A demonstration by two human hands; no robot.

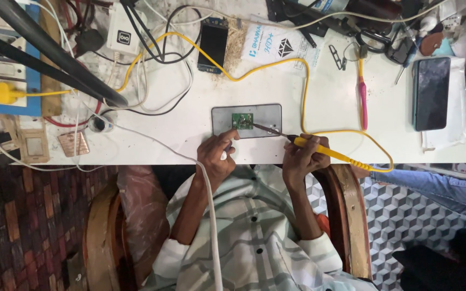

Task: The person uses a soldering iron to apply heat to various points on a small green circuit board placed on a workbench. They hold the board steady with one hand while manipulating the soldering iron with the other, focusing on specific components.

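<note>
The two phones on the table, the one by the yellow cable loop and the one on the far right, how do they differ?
The phone by the cable loop is smaller and lies on the bare white table, with wires around it. The phone on the right is larger, has a blue-green edge and rests on white paper. Both lie flat with dark screens, away from the hands.

A small green circuit board lies flat on a grey rectangular mat, close to the mat's left half and near the front edge of the white table. A soldering iron with a yellow handle and a dark metal shaft lies slanted across the mat's lower right, its tip touching the board's right edge. A yellow cord runs from the handle's rear, loops off the table edge and back up across the table.
</note>
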